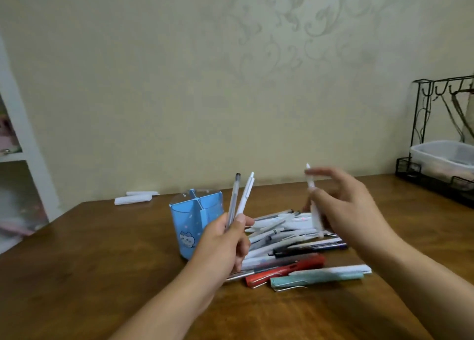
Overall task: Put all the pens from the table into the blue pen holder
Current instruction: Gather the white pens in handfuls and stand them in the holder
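On the brown wooden counter [102, 250] stands the blue pen holder [191, 224], upright, with a cross-shaped divider splitting it into compartments and a small cartoon animal printed on its front wall; no pens show inside it from this angle. Just to its right lies a loose pile of pens [284, 234], mostly white and grey, crossing over one another, with a red pen [287, 269] and a pale green pen [318, 280] lying at the near edge of the heap, the green one beside and slightly in front of the red. The left hand [225, 242] is raised in front of the holder and grips two pens upright in its curled fingers: a clear pen with a dark cap [234, 198] and a white pen [246, 193], their upper ends fanning apart above the fist. The right hand [343, 206] hovers over the far side of the pile and is blurred, but it appears to pinch a single white pen [311, 193] between thumb and fingers, the pen standing nearly vertical. At the back of the counter, against the patterned wall, lie two white rolled items [133, 198], well apart from the holder. At the far right stands a black wire rack [423, 134] with a clear plastic tub [443, 155] set in its base.
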